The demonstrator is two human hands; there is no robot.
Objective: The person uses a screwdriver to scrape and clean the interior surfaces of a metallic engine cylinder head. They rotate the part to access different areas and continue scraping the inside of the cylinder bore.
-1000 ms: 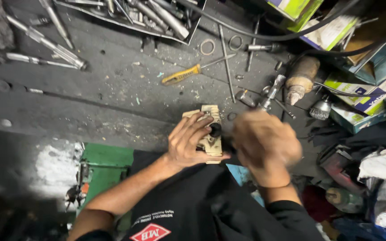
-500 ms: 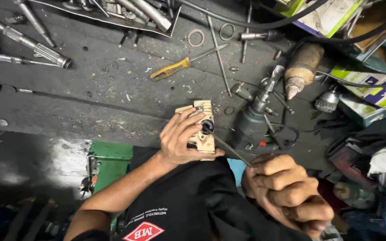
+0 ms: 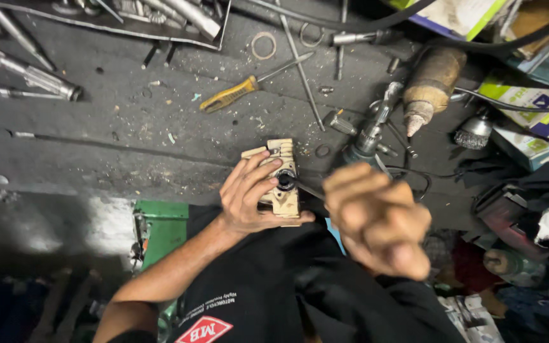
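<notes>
Rightward, green-and-white cartons (image 3: 528, 105) beyond hands (image 3: 249, 194).

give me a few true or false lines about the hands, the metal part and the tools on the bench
1. The left hand grips the tan finned metal part. True.
2. The right hand lies flat and open on the workbench. False: it is raised, curled and blurred, beside the part.
3. A yellow-handled screwdriver lies on the workbench beyond the part. True.
4. The screwdriver is in the left hand. False: it lies untouched on the workbench.
5. A wire brush wheel lies to the right. True.
</notes>
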